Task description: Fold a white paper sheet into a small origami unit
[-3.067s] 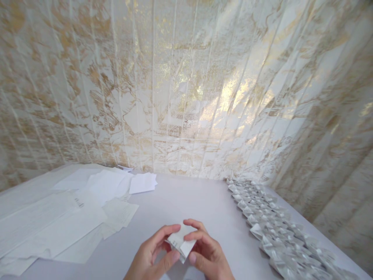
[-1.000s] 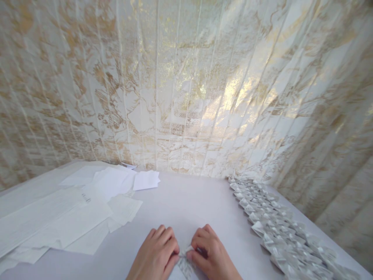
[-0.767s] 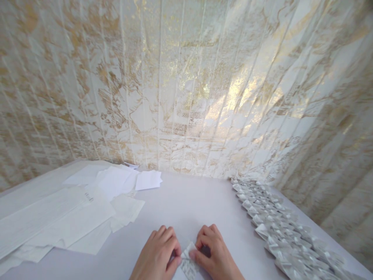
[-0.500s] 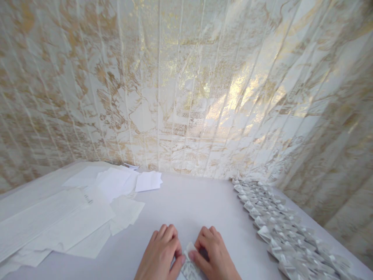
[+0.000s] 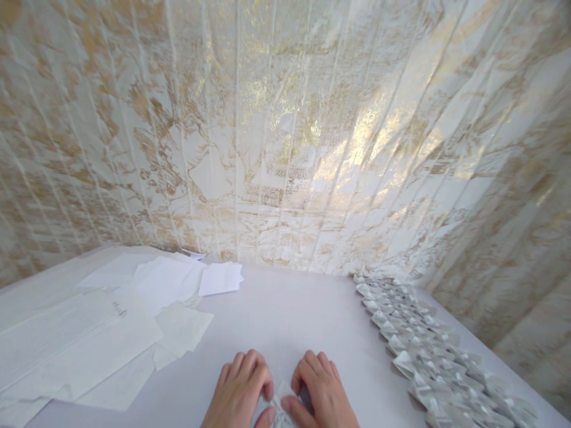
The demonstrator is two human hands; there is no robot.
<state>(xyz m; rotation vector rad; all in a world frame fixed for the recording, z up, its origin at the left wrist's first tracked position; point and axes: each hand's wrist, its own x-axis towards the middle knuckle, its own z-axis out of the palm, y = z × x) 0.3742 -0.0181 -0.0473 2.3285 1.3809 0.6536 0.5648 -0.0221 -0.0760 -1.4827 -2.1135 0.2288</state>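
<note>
A small folded piece of printed paper [image 5: 282, 421] lies at the bottom middle of the head view, between my two hands, its lower part cut off by the frame. My left hand [image 5: 238, 389] is at its left edge, fingers curled and thumb low beside the paper. On the other side my right hand [image 5: 322, 389] grips it, the thumb pressed on the paper's upper part and the fingers bent at its edge. The paper's pale tip shows between the hands. My fingertips' exact contact under the paper is hidden.
To the left lie loose overlapping paper sheets [image 5: 89, 351], with a small stack of white paper [image 5: 220, 278] at the back. Several rows of folded paper pieces [image 5: 428, 356] run along the right. Behind the pale tabletop [image 5: 289, 309] hangs a gold-patterned curtain [image 5: 276, 148].
My left thumb has shifted down and left, farther from the paper's tip. Both hands and the folded paper sit slightly lower and more to the left in view.
</note>
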